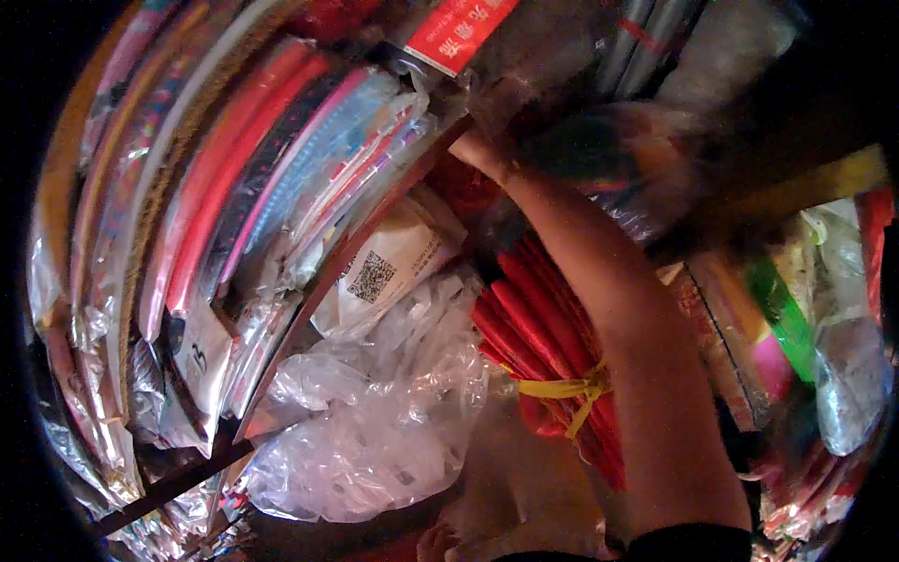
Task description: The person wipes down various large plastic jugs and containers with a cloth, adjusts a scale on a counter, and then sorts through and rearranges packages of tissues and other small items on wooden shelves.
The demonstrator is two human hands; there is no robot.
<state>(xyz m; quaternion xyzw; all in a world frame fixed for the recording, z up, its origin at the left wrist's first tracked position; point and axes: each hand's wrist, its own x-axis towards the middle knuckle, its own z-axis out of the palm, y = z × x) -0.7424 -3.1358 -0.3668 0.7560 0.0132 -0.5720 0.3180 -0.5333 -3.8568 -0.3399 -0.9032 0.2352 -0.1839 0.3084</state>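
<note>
My right forearm reaches up from the bottom right, with a black sleeve at its lower end. My right hand is at the upper middle, beside the end of the rack of packaged goods; its fingers are hidden by shadow and clear plastic. Under the forearm lies a bundle of red rolled items, tied with a yellow ribbon. Blurred fingers, seemingly of my left hand, show at the bottom edge; whether they hold anything cannot be told.
Packaged flat goods in clear sleeves stand in rows at left. A crumpled clear plastic bag and a white package with a printed code lie mid-left. A red label is at the top. Wrapped goods are at right.
</note>
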